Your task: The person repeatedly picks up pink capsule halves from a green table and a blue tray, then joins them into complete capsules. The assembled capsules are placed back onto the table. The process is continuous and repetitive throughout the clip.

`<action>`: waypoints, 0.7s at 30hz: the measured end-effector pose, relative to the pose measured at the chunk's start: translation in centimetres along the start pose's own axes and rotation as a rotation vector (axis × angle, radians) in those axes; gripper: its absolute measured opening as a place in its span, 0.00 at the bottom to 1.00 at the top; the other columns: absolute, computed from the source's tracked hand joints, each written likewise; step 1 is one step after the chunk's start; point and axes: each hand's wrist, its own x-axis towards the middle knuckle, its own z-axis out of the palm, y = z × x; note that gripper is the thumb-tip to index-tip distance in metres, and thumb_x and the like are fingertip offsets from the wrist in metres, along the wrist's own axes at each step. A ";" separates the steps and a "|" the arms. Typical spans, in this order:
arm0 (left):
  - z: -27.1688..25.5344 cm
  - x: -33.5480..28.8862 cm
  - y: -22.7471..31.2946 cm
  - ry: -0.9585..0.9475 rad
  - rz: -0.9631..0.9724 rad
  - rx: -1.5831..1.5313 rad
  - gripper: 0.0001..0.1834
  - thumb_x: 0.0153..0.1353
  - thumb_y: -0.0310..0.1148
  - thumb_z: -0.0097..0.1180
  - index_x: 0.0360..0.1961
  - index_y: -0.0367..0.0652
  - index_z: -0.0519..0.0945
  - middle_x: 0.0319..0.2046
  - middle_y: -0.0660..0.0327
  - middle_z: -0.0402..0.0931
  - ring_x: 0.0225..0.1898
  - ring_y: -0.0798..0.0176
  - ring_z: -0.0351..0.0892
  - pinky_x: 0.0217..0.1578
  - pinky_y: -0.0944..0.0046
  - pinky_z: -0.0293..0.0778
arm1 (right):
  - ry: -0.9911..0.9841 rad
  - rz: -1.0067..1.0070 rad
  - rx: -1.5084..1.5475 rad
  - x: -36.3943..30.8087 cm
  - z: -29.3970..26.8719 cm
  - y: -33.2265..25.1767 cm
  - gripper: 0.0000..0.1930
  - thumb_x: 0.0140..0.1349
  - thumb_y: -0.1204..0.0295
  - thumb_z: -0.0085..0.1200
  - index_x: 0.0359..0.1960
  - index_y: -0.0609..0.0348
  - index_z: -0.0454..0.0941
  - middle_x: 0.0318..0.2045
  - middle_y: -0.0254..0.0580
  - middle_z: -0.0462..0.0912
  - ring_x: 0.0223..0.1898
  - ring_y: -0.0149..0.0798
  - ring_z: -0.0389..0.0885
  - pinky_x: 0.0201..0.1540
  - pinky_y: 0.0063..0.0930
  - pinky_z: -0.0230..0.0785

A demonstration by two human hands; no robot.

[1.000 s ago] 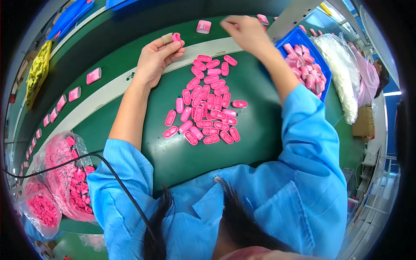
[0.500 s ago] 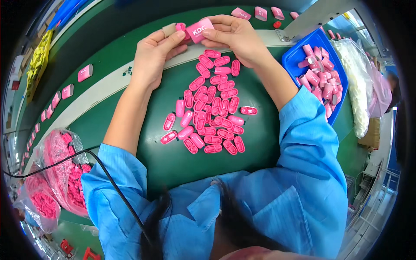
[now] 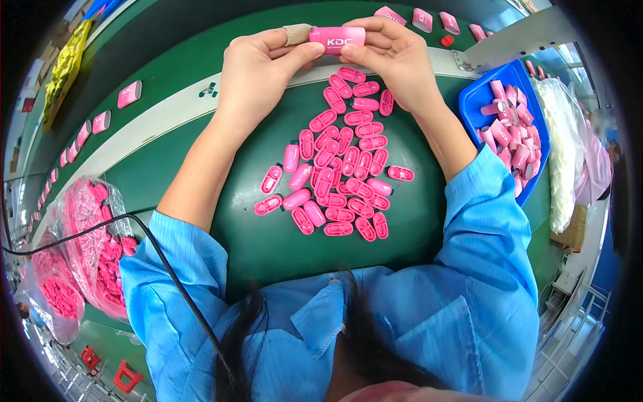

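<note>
At the far side of the green work surface, both hands grip a flattened pink casing (image 3: 337,41) with white lettering, held level between them. My left hand (image 3: 258,74) is closed at its left end, where a pink end piece meets the casing; a beige wrap (image 3: 297,34) covers one fingertip. My right hand (image 3: 400,65) pinches the other end, thumb on the near face and fingers behind. Below the hands lies a loose pile of pink oval end pieces (image 3: 350,161), most with their hollow side up, several lying on their sides.
A blue bin (image 3: 472,107) of pink casings stands to the right beside a metal post (image 3: 512,45). Pink casings (image 3: 129,94) line the green strip beyond a pale rail (image 3: 157,115). Clear bags (image 3: 84,234) of pink parts lie left, and a black cable (image 3: 157,258) crosses my left sleeve.
The casing and the pink end piece, angled against each other before, now sit in line and level. Both hands have shifted in the picture, and the left fingers press closer to the casing's end.
</note>
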 end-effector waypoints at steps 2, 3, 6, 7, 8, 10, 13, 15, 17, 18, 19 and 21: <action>-0.1 0.0 0.3 -0.010 0.047 0.165 0.18 0.56 0.29 0.61 0.47 0.32 0.78 0.37 0.58 0.80 0.37 0.70 0.80 0.41 0.72 0.74 | 0.018 -0.046 -0.048 -0.2 0.0 -0.1 0.16 0.56 0.79 0.57 0.47 0.68 0.71 0.40 0.47 0.80 0.40 0.35 0.81 0.46 0.26 0.75; -0.1 0.0 0.4 -0.013 0.057 0.176 0.18 0.56 0.31 0.61 0.47 0.33 0.78 0.37 0.57 0.81 0.37 0.70 0.80 0.41 0.72 0.74 | 0.011 -0.055 -0.045 -0.2 -0.1 -0.1 0.16 0.56 0.79 0.57 0.46 0.68 0.72 0.40 0.46 0.80 0.39 0.34 0.81 0.44 0.25 0.75; 0.1 -0.2 0.4 0.037 0.150 0.235 0.18 0.55 0.33 0.61 0.44 0.33 0.79 0.34 0.54 0.81 0.35 0.66 0.81 0.38 0.70 0.74 | -0.018 -0.049 0.001 -0.1 -0.4 -0.3 0.15 0.56 0.78 0.58 0.45 0.68 0.72 0.38 0.45 0.81 0.37 0.32 0.81 0.41 0.23 0.75; 0.8 -0.5 0.5 0.096 0.223 0.272 0.16 0.54 0.31 0.61 0.42 0.32 0.79 0.32 0.51 0.81 0.32 0.64 0.82 0.35 0.69 0.75 | -0.036 -0.025 0.040 -0.1 -0.3 -0.7 0.14 0.56 0.79 0.57 0.44 0.68 0.73 0.38 0.45 0.81 0.38 0.32 0.80 0.42 0.22 0.74; 1.4 -1.0 0.7 0.155 0.296 0.310 0.15 0.53 0.30 0.61 0.40 0.32 0.80 0.29 0.48 0.81 0.29 0.62 0.82 0.32 0.67 0.76 | -0.054 -0.002 0.079 -0.3 -0.1 -1.0 0.13 0.56 0.80 0.57 0.43 0.69 0.73 0.39 0.45 0.81 0.38 0.31 0.80 0.42 0.21 0.74; 2.5 -1.7 1.4 0.172 0.367 0.483 0.13 0.55 0.25 0.55 0.41 0.28 0.76 0.24 0.44 0.77 0.24 0.50 0.80 0.27 0.59 0.74 | 0.006 -0.028 -0.006 -0.6 0.6 -1.6 0.12 0.55 0.83 0.56 0.42 0.68 0.73 0.39 0.44 0.81 0.39 0.31 0.80 0.43 0.21 0.73; 3.3 -2.0 0.8 0.247 0.513 0.590 0.15 0.55 0.21 0.50 0.45 0.26 0.70 0.21 0.44 0.75 0.24 0.43 0.78 0.25 0.53 0.73 | 0.070 -0.082 -0.043 -1.4 1.9 -2.3 0.13 0.55 0.84 0.56 0.42 0.69 0.72 0.39 0.44 0.81 0.40 0.31 0.80 0.44 0.21 0.73; 3.3 -1.8 0.8 0.206 0.450 0.621 0.15 0.55 0.24 0.52 0.44 0.27 0.72 0.24 0.44 0.77 0.27 0.46 0.80 0.28 0.56 0.75 | 0.080 -0.117 -0.089 -1.3 1.8 -2.2 0.13 0.55 0.83 0.56 0.42 0.69 0.72 0.38 0.45 0.81 0.40 0.31 0.80 0.44 0.22 0.73; 3.0 -0.8 0.4 0.154 0.362 0.530 0.15 0.55 0.26 0.54 0.43 0.28 0.74 0.27 0.46 0.79 0.29 0.50 0.81 0.31 0.59 0.76 | 0.069 -0.144 -0.185 -0.1 0.9 -1.5 0.12 0.56 0.81 0.56 0.42 0.70 0.73 0.38 0.45 0.81 0.40 0.31 0.80 0.43 0.22 0.73; 2.4 0.5 -0.3 0.122 0.300 0.428 0.15 0.55 0.27 0.55 0.43 0.29 0.75 0.29 0.46 0.80 0.30 0.52 0.82 0.32 0.61 0.76 | 0.039 -0.106 -0.266 0.6 0.8 -1.6 0.12 0.57 0.80 0.56 0.42 0.70 0.73 0.37 0.45 0.81 0.40 0.30 0.79 0.42 0.22 0.73; 1.9 1.6 -0.9 0.087 0.237 0.327 0.16 0.55 0.29 0.56 0.43 0.30 0.76 0.31 0.47 0.81 0.32 0.54 0.83 0.34 0.63 0.77 | 0.013 -0.065 -0.346 1.4 0.5 -1.6 0.11 0.57 0.79 0.56 0.41 0.70 0.73 0.37 0.45 0.81 0.40 0.29 0.79 0.41 0.22 0.73; 0.4 3.9 -2.2 0.074 -0.078 0.190 0.19 0.53 0.34 0.59 0.45 0.36 0.78 0.35 0.50 0.81 0.36 0.58 0.83 0.39 0.66 0.76 | -0.028 -0.082 -0.228 4.1 -0.6 0.8 0.15 0.57 0.70 0.58 0.41 0.69 0.76 0.35 0.47 0.82 0.38 0.35 0.82 0.40 0.26 0.73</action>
